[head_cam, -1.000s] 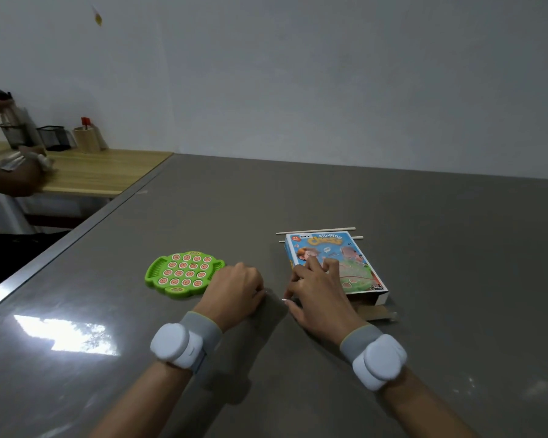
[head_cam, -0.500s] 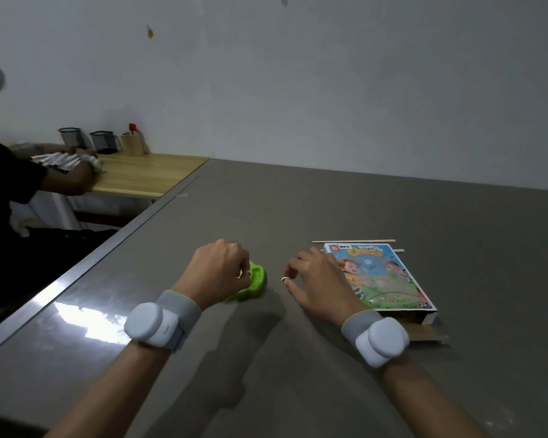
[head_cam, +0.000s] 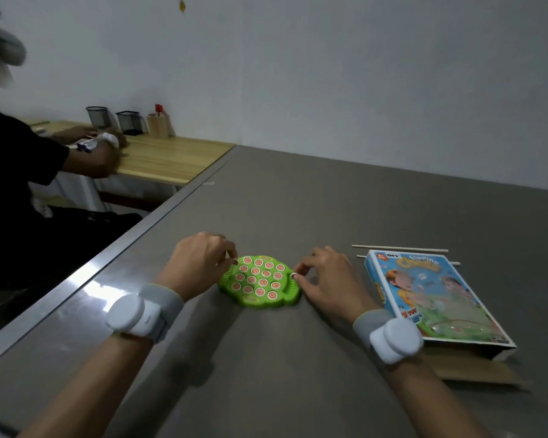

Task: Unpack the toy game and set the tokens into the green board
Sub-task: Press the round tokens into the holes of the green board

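Observation:
The green board point(head_cam: 256, 301) lies flat on the grey table between my hands, its round slots filled with several red-and-white tokens point(head_cam: 260, 281). My left hand point(head_cam: 200, 263) is curled at the board's far left edge, fingertips pinched on the rim. My right hand point(head_cam: 326, 279) pinches the board's right side handle with thumb and forefinger. The blue toy game box point(head_cam: 431, 295) lies flat to the right of my right hand, its near end open with a brown cardboard flap point(head_cam: 475, 368) sticking out.
Two thin wooden sticks point(head_cam: 399, 248) lie just behind the box. The table's metal edge point(head_cam: 108, 263) runs diagonally on the left. Beyond it another person point(head_cam: 13, 184) sits at a wooden desk point(head_cam: 171, 156) with pen cups.
The board has slid from the left to between my hands. My left hand moved off its top to its left edge, my right hand left the box and reached the board's right side. The view turned left.

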A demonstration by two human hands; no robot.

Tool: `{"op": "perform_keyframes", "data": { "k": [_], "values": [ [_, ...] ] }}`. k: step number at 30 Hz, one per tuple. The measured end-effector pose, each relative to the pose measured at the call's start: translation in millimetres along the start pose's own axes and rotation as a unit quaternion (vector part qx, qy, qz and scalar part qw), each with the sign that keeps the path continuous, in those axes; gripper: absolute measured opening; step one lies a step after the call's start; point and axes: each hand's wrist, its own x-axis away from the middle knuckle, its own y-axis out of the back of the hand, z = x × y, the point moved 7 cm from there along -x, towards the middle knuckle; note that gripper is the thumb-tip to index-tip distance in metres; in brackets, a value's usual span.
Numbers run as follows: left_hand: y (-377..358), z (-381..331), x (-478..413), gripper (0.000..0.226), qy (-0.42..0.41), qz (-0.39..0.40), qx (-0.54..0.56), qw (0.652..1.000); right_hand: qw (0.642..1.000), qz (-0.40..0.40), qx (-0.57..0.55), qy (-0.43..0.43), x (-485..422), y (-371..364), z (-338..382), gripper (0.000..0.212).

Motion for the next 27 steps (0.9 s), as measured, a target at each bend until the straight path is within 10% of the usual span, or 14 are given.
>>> {"op": "perform_keyframes", "data": {
  "k": [27],
  "values": [
    [-14.8, 12.0, 2.1, 0.021, 0.033, -0.009, -0.061, 0.998, 0.998, -0.032, -0.048, 0.006, 7.0, 0.6, -1.1, 0.01]
  ]
}}
